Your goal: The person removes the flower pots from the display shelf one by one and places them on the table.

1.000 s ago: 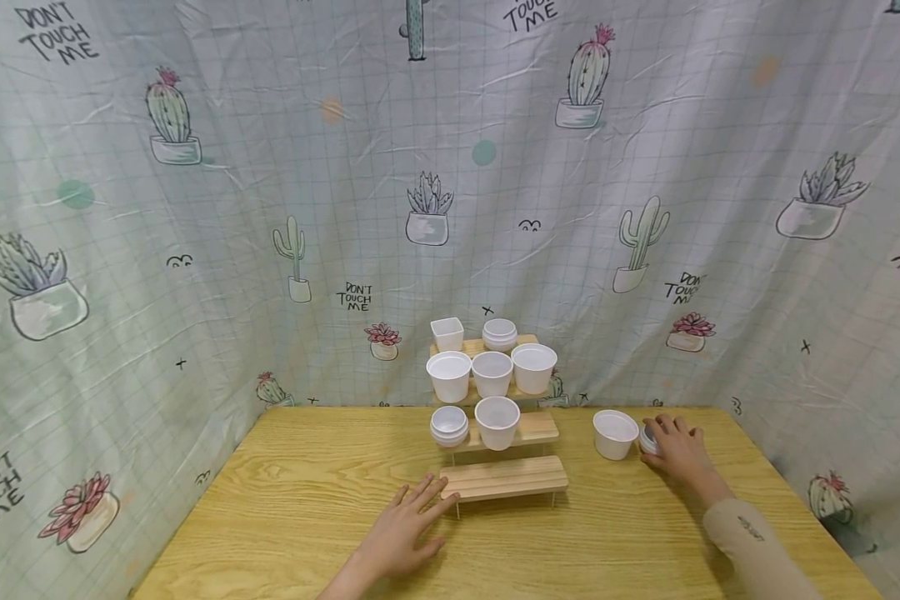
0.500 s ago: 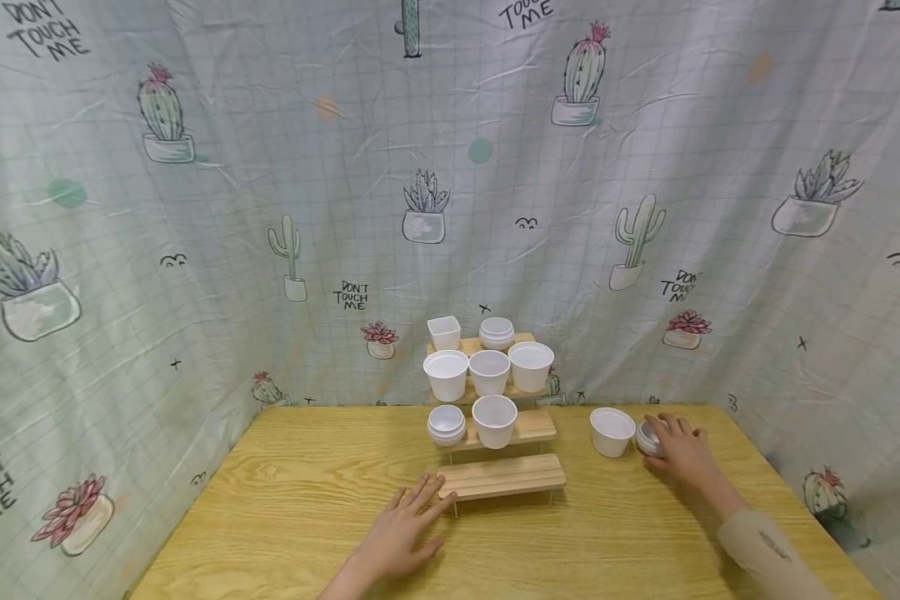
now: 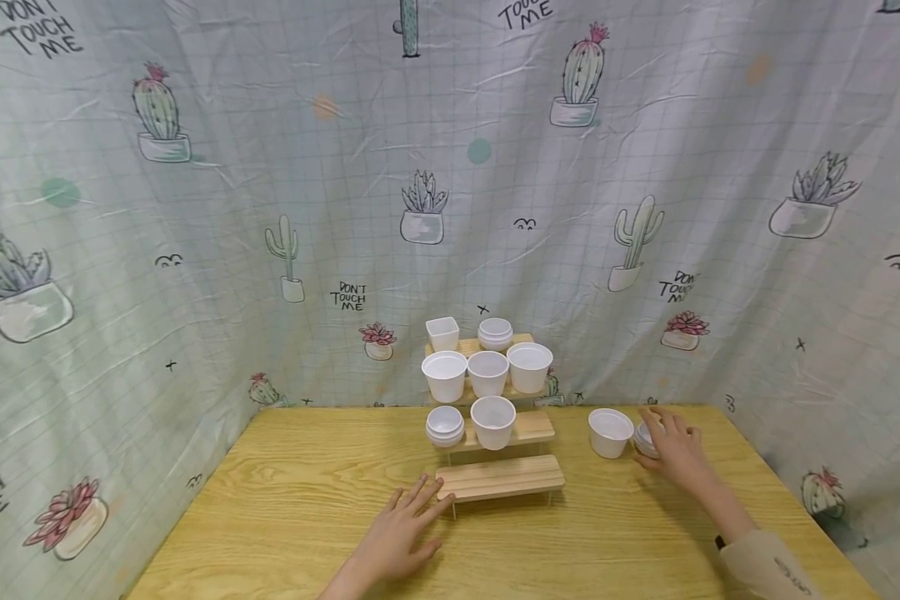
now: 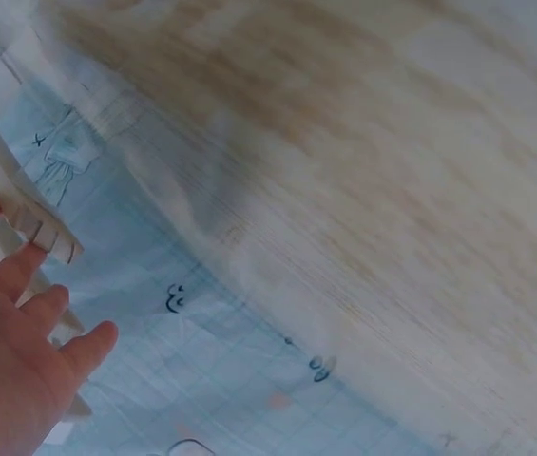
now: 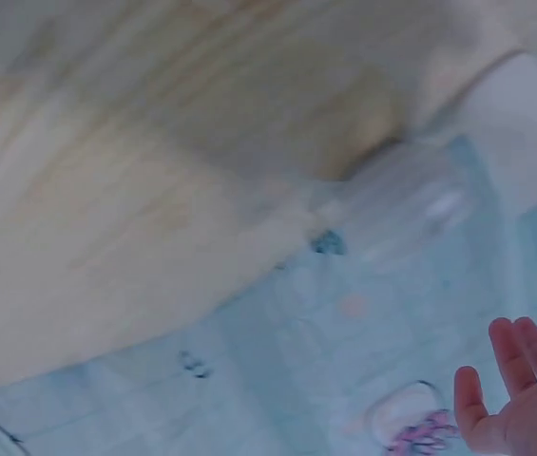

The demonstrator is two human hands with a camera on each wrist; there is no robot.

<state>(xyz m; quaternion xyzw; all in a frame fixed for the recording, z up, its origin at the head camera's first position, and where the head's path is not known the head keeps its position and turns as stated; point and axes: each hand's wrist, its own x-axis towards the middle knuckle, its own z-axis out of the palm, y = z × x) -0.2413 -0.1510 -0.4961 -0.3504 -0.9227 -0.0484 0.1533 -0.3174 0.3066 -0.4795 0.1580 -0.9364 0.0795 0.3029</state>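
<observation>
My left hand point(image 3: 392, 535) lies with fingers spread at the left end of the lowest wooden step point(image 3: 501, 477). In the left wrist view its fingertips meet the end of a wooden board point(image 4: 42, 226). My right hand point(image 3: 678, 450) hovers beside a small white ribbed jar point(image 3: 647, 439) at the back right of the table, partly covering it. The right wrist view shows extended fingers point(image 5: 510, 359) apart from that jar point(image 5: 411, 198), which is blurred there. Just left of the jar stands a white round cup point(image 3: 611, 434).
The stepped wooden stand bears several white vessels: a square cup point(image 3: 443, 334) and a jar point(image 3: 495, 334) on top, round cups point(image 3: 446, 377) below, then another jar point(image 3: 445, 427) and a cup point(image 3: 493, 423). A cactus-print curtain point(image 3: 345, 167) hangs around the table point(image 3: 307, 475).
My right hand's fingers have lifted and loosened around the small jar, showing more of it. The left hand stays at the lowest step. The head view has shifted slightly.
</observation>
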